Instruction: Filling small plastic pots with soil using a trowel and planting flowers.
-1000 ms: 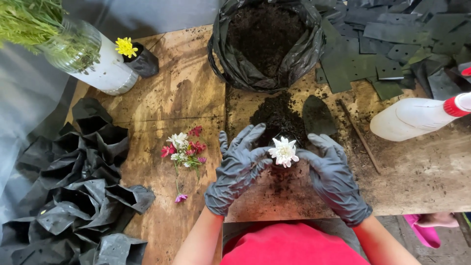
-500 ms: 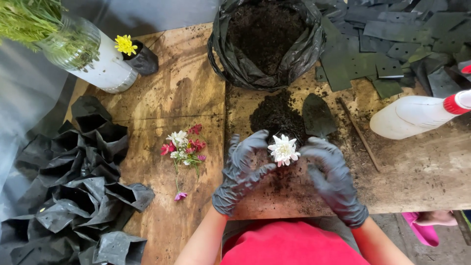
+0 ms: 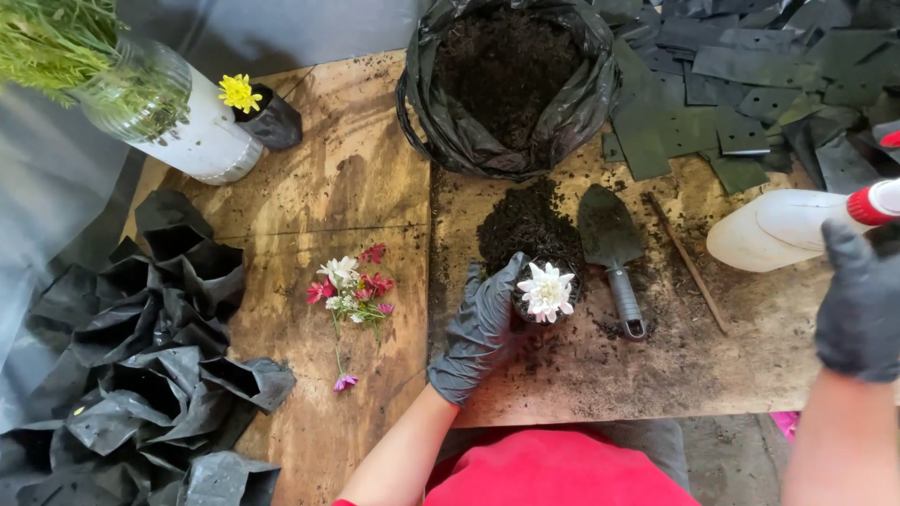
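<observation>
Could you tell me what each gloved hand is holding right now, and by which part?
The left hand cups the side of the small black pot with the white flower. The right hand holds nothing.

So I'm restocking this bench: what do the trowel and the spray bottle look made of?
The trowel looks like dull dark metal, soil-smeared, with a moulded grey handle, probably plastic. The spray bottle seems translucent white plastic, matte, with a red plastic collar; the right hand reaches toward it.

One white flower in a small black pot [image 3: 547, 291], one yellow flower in another black pot [image 3: 241, 93], one metal hand trowel [image 3: 614, 244], one white plastic spray bottle [image 3: 797, 223], two grey-gloved hands [image 3: 480, 328].
</observation>
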